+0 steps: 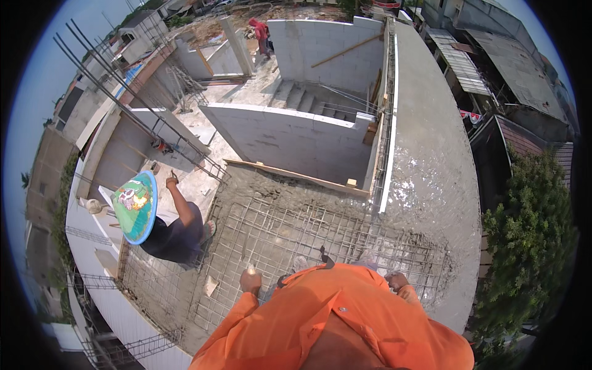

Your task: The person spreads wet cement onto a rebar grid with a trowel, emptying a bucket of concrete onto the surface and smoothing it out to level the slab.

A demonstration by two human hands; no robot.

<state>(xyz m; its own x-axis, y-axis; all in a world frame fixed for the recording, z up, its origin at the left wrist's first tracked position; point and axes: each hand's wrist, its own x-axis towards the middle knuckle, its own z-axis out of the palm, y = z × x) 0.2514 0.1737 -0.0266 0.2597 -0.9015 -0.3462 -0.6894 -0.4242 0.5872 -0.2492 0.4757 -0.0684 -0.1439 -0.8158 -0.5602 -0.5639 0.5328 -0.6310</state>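
Note:
My left hand (251, 282) is closed, with a small pale tip (251, 269) showing above its fingers; what the object is I cannot make out. Out to the other side of my body, my right hand (396, 282) has curled fingers, and anything inside them is hidden. Both hands hang over a grid of steel reinforcing bars (290, 225), partly covered by wet grey concrete. A tan, block-like piece (210, 285) lies on the bars left of my left hand. My boots show only in part beyond my orange shirt.
A co-worker in a green cone-shaped hat (134, 206) bends at the left. Ahead stands a grey block wall (290, 139) with a wooden board (296, 177) along its foot. Smooth wet concrete (425, 135) runs along the right edge. Tall rebar rods (117, 102) lean at left. Farther off, a person in red (260, 37) stands.

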